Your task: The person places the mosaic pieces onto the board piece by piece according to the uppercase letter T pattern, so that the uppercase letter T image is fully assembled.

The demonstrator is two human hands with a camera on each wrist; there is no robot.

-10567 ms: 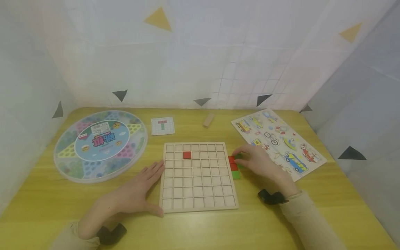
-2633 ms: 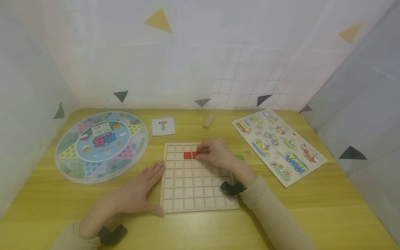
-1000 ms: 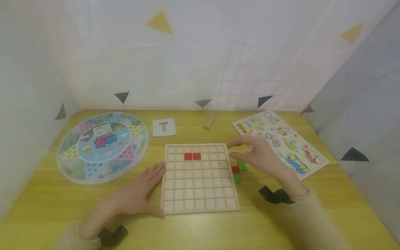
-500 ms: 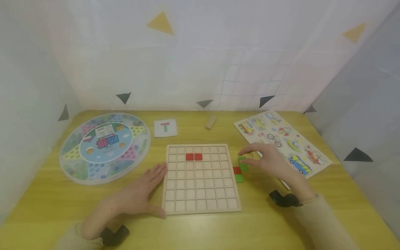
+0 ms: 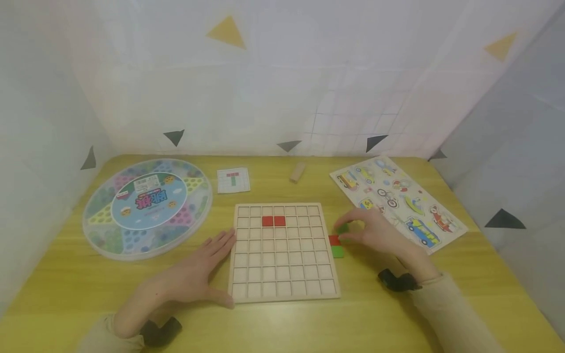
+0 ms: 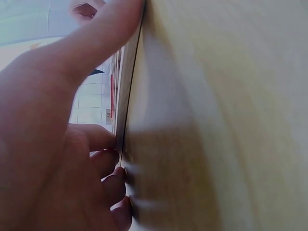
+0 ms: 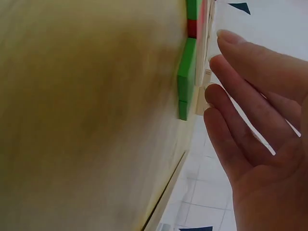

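A wooden grid board (image 5: 282, 260) lies mid-table, with two red square tiles (image 5: 267, 221) side by side in its second row from the far edge. My left hand (image 5: 190, 274) rests against the board's left side, fingers spread and thumb at the near corner. Just off the right side lie a red tile (image 5: 334, 240), a green tile (image 5: 337, 252) and further green tiles (image 7: 186, 70), partly behind my fingers in the head view. Over them hovers my right hand (image 5: 372, 233); in the right wrist view its fingers are apart from the tiles and hold nothing.
Behind the board lie a pattern card (image 5: 233, 180) with a red and green T and a small wooden block (image 5: 297, 172). A round Chinese checkers set (image 5: 147, 208) occupies the left. At right, a vehicle puzzle board (image 5: 399, 198) sits partly under my right hand.
A second red tile has joined the first on the board, put there by my right hand. That hand has since gone back right and come down slightly towards the loose tiles. My left hand stays put.
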